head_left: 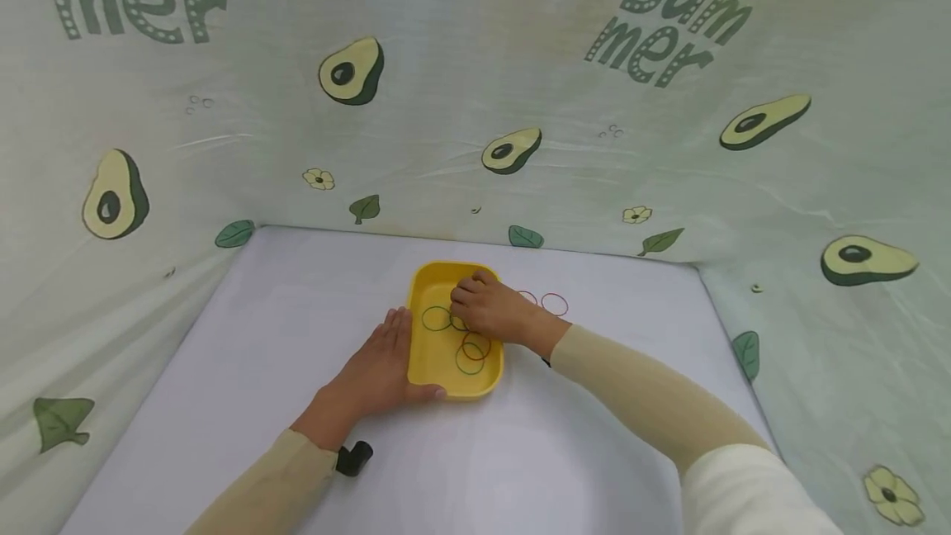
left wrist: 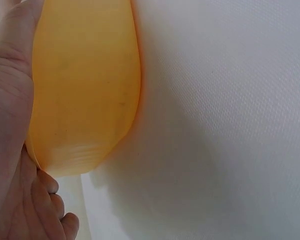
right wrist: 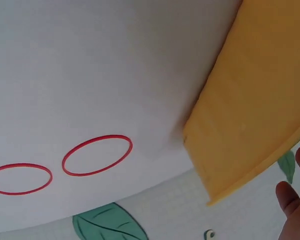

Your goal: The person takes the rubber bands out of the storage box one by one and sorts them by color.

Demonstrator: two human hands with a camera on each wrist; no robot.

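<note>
A shallow yellow tray (head_left: 438,370) stands on the white table, holding several thin green and red rubber bands. One green band (head_left: 423,319) lies toward its left side; a red band (head_left: 489,346) overlaps another green one (head_left: 470,374) at the near right. My left hand (head_left: 375,366) rests along the tray's left wall, fingers straight and thumb at the near rim. Over the right rim reaches my right hand (head_left: 490,308), its fingers bent down into the tray beside a dark green band (head_left: 459,330). I cannot tell whether the fingertips pinch a band.
Two red rubber bands (right wrist: 85,175) lie on the table (head_left: 319,271) just right of the tray. Behind and beside the table hangs a pale cloth (head_left: 431,106) printed with avocados and leaves. A black wrist-worn device (head_left: 355,459) shows below the left wrist.
</note>
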